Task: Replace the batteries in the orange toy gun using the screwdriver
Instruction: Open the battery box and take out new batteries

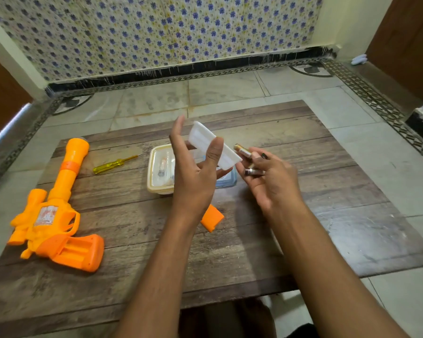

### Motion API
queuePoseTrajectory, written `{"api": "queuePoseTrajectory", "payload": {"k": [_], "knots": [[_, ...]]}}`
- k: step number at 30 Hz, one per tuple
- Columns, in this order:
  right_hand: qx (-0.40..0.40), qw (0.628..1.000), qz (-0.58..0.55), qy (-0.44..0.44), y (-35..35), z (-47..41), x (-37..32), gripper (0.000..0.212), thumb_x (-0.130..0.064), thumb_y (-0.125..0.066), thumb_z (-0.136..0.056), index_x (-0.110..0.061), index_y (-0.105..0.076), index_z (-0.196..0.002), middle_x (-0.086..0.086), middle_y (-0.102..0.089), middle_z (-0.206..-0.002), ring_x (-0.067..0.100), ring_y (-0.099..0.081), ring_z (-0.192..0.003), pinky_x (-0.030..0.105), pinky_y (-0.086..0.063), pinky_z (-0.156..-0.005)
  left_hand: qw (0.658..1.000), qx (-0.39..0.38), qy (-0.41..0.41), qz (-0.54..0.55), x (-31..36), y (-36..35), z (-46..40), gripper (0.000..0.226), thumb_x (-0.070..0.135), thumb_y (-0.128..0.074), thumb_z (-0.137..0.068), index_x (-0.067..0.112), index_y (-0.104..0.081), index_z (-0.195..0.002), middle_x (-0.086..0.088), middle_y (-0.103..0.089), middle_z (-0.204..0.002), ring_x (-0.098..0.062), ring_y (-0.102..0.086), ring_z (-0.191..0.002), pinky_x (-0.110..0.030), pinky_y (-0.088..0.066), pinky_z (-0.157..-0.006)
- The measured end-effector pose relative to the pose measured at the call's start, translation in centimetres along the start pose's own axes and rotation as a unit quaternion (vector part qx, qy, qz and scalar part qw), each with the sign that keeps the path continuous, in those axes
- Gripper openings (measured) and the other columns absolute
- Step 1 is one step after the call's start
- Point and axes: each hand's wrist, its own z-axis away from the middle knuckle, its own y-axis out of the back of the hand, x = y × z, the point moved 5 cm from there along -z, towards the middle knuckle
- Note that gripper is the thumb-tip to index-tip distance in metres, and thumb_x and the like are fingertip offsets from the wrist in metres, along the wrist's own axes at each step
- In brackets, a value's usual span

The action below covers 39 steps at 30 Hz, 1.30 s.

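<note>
The orange toy gun (56,211) lies on the left of the wooden board, its battery compartment in the grip open. Its orange cover (213,217) rests on the board, partly hidden by my left forearm. A yellow screwdriver (114,163) lies beyond the gun. My left hand (194,169) holds a white lid (211,146) tilted above a cream plastic box (160,170) that has a battery inside. My right hand (271,181) grips two batteries (249,162) close to the lid's right end.
The wooden board (254,240) lies on a tiled floor. A blue-rimmed container (227,180) sits beside the cream box, mostly hidden by my hands. A patterned wall stands beyond the board, and doors flank it on both sides.
</note>
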Motion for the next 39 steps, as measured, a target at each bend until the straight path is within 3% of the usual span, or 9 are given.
{"api": "queuePoseTrajectory", "payload": {"k": [4,10,13,16,18,20,23,29,39], "knots": [[0.029,0.999,-0.032,0.013,1.9,-0.6,-1.7,0.016,0.012,-0.051,-0.099,0.002,-0.063,-0.096,0.024,-0.070,-0.092,0.031,-0.073,-0.085,0.041,-0.063,-0.082,1.000,-0.004,0.014,0.025,-0.6,-1.6,0.1,0.046,0.034,-0.059,-0.104,0.031,-0.042,-0.147,-0.003,-0.046,-0.144,-0.010,-0.063,-0.118,-0.044,-0.065,-0.080],[0.109,0.989,-0.004,0.094,4.3,-0.7,-4.2,0.013,0.009,-0.057,-0.099,0.001,-0.066,-0.096,0.022,-0.072,-0.094,0.031,-0.076,-0.091,0.042,-0.064,-0.084,0.988,0.092,-0.009,-0.124,-1.5,-2.6,0.1,0.055,0.046,-0.082,-0.084,0.022,-0.051,-0.123,0.002,-0.065,-0.104,-0.011,-0.069,-0.084,-0.031,-0.057,-0.069],[0.139,0.984,0.005,0.112,5.2,-0.6,-4.9,0.014,0.007,-0.058,-0.099,-0.001,-0.068,-0.093,0.020,-0.073,-0.094,0.032,-0.077,-0.094,0.042,-0.064,-0.085,0.959,0.083,-0.034,-0.270,-2.0,-3.8,0.5,0.058,0.050,-0.086,-0.077,0.019,-0.056,-0.115,0.005,-0.063,-0.111,-0.011,-0.065,-0.093,-0.030,-0.055,-0.075],[0.149,0.981,0.010,0.124,5.9,-0.7,-5.3,0.012,0.006,-0.058,-0.100,0.000,-0.068,-0.098,0.020,-0.073,-0.094,0.032,-0.077,-0.094,0.041,-0.064,-0.084,0.922,0.060,-0.065,-0.377,-2.6,-5.2,1.0,0.052,0.046,-0.087,-0.077,0.014,-0.061,-0.108,-0.002,-0.061,-0.111,-0.018,-0.057,-0.100,-0.018,-0.034,-0.075],[0.152,0.980,0.015,0.127,6.2,-0.8,-5.4,0.012,0.006,-0.057,-0.100,0.001,-0.068,-0.100,0.021,-0.073,-0.095,0.032,-0.077,-0.094,0.040,-0.064,-0.083,0.902,0.043,-0.077,-0.422,-3.0,-6.0,1.2,0.053,0.047,-0.086,-0.077,0.008,-0.064,-0.106,-0.008,-0.060,-0.113,-0.027,-0.058,-0.108,-0.024,-0.041,-0.082],[0.152,0.980,0.018,0.129,6.4,-0.8,-5.5,0.012,0.006,-0.057,-0.100,0.000,-0.068,-0.099,0.022,-0.073,-0.097,0.032,-0.077,-0.095,0.040,-0.064,-0.082,0.895,0.020,-0.068,-0.440,-3.2,-6.6,1.2,0.060,0.050,-0.084,-0.079,0.003,-0.066,-0.110,-0.009,-0.054,-0.124,-0.029,-0.054,-0.117,-0.035,-0.050,-0.090],[0.151,0.980,0.019,0.128,6.6,-0.9,-5.7,0.013,0.007,-0.056,-0.100,0.000,-0.068,-0.100,0.021,-0.072,-0.096,0.034,-0.076,-0.097,0.039,-0.064,-0.081,0.887,-0.028,-0.049,-0.459,-3.4,-7.3,1.5,0.062,0.053,-0.082,-0.080,-0.001,-0.069,-0.108,-0.008,-0.047,-0.136,-0.027,-0.046,-0.125,-0.033,-0.048,-0.089],[0.155,0.980,0.022,0.124,6.5,-0.8,-5.5,0.013,0.007,-0.056,-0.100,0.002,-0.068,-0.102,0.021,-0.072,-0.096,0.032,-0.076,-0.094,0.036,-0.065,-0.079,0.877,-0.115,0.006,-0.467,-4.1,-8.0,1.9,0.048,0.046,-0.084,-0.081,0.003,-0.066,-0.091,-0.008,-0.046,-0.124,-0.030,-0.048,-0.119,-0.036,-0.047,-0.090],[0.140,0.979,0.046,0.137,6.5,-1.2,-5.2,0.016,0.007,-0.055,-0.101,-0.003,-0.068,-0.098,0.014,-0.068,-0.086,0.017,-0.066,-0.073,0.026,-0.055,-0.060,0.877,-0.060,-0.016,-0.476,-3.9,-8.7,1.5,0.037,0.036,-0.077,-0.091,0.004,-0.068,-0.108,-0.012,-0.050,-0.117,-0.030,-0.051,-0.112,-0.038,-0.048,-0.081]]}}
